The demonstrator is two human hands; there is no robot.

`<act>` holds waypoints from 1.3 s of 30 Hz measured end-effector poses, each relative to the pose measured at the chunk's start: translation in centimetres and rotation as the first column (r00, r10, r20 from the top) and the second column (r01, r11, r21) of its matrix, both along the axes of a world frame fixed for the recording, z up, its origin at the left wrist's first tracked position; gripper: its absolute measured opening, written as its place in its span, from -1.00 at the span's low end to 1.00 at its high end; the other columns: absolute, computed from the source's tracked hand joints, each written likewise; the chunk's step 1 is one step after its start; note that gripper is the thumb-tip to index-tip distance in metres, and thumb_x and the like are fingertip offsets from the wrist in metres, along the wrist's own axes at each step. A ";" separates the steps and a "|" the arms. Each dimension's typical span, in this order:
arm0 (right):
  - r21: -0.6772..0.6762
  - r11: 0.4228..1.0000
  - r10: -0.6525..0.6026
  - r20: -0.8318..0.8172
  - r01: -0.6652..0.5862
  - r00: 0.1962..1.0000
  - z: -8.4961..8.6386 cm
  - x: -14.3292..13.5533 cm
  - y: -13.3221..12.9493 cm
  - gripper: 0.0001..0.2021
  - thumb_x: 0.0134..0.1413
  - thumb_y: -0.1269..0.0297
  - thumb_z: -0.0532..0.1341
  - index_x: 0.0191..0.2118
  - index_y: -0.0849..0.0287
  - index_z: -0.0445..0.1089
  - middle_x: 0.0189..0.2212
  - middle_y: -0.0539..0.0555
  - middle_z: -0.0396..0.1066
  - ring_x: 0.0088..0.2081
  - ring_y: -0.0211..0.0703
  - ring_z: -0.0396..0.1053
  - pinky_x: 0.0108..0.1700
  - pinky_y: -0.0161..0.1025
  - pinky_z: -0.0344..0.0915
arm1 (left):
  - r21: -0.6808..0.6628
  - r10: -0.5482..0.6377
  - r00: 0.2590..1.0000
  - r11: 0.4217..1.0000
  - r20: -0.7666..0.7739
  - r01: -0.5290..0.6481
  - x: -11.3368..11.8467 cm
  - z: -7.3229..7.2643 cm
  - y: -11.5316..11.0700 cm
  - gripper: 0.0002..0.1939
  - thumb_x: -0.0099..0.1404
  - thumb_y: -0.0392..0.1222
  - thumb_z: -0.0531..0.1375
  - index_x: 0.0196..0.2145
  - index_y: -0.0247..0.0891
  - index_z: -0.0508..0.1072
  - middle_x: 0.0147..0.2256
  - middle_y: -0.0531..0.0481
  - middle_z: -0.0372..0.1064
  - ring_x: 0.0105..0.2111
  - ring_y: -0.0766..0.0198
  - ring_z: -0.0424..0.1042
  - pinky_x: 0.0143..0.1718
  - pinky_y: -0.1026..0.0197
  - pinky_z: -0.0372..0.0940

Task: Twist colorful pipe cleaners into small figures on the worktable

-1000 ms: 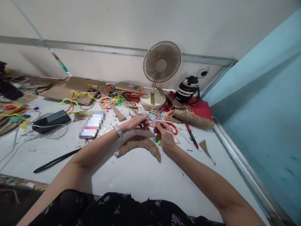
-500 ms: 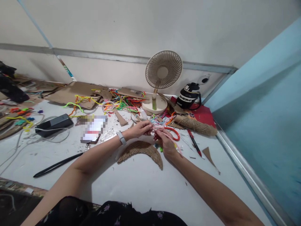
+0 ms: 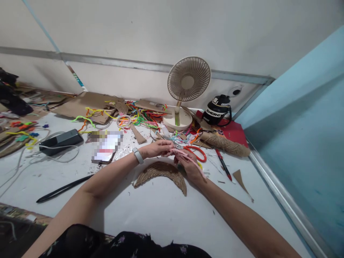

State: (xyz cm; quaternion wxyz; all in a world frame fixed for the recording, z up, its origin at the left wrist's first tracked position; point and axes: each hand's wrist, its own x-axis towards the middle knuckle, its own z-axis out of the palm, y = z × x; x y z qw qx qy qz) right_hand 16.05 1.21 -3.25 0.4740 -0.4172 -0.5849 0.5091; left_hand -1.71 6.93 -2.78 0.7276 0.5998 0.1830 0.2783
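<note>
Uncovering more of the scissors (image 3: 204,155) than before, the left hand (image 3: 160,148) and right hand (image 3: 187,164) pinch a pink strand (image 3: 197,166), fingers closed; the black bottle (image 3: 216,110) (lidded, contents hidden) stands beyond.

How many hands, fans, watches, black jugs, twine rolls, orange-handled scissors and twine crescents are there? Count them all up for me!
Hands: 2, left hand and right hand, at a pink pipe cleaner
Desk fan: 1
Watch: 1
Black jug: 1
Twine roll: 1
Orange-handled scissors: 1
Twine crescent: 1
Total: 8
</note>
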 end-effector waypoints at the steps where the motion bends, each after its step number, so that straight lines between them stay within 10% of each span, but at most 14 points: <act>1: 0.002 1.000 0.000 0.016 0.000 1.000 0.0 0.0 0.0 -0.79 -0.03 0.09 0.27 -0.37 0.13 0.48 -0.60 -0.02 0.36 -0.53 -0.25 0.26 -0.48 -0.31 0.18 | 0.003 -0.034 0.999 0.999 -0.035 0.034 -0.3 0.2 0.1 -0.60 0.17 0.11 0.20 -0.43 -0.33 0.26 -0.58 0.10 0.19 -0.62 0.48 0.08 -0.59 0.35 -0.06; 8: 0.009 1.000 -0.010 0.085 0.009 0.996 -0.7 -0.1 0.3 -0.81 -0.06 0.11 0.29 -0.45 0.12 0.48 -0.58 0.00 0.39 -0.53 -0.22 0.28 -0.49 -0.30 0.18 | 0.016 -0.160 0.952 0.985 -0.260 0.170 -1.6 1.4 0.5 -0.62 0.14 0.08 0.24 -0.45 -0.36 0.36 -0.57 0.07 0.26 -0.61 0.46 0.18 -0.55 0.35 0.09; 23: 0.278 0.948 -0.177 0.070 0.151 0.982 -2.0 1.7 2.2 -0.84 0.02 0.18 0.24 -0.27 0.04 0.51 -0.47 0.01 0.43 -0.50 -0.21 0.32 -0.45 -0.28 0.26 | -0.023 0.058 0.998 0.998 -0.006 -0.058 -1.3 1.0 1.0 -0.69 0.22 -0.01 0.19 -0.25 -0.34 0.40 -0.39 -0.03 0.36 -0.42 0.35 0.38 -0.32 0.23 0.27; 39: -0.090 0.980 -0.197 -0.263 0.179 0.944 -1.0 0.9 2.5 -0.78 -0.24 0.14 0.38 -0.43 0.13 0.45 -0.62 -0.04 0.37 -0.60 -0.28 0.26 -0.54 -0.30 0.24 | 0.218 0.138 0.980 0.970 -0.143 -0.105 -0.4 1.5 0.4 -0.64 0.22 0.05 0.17 -0.34 -0.38 0.40 -0.46 -0.04 0.38 -0.48 0.39 0.32 -0.38 0.29 0.22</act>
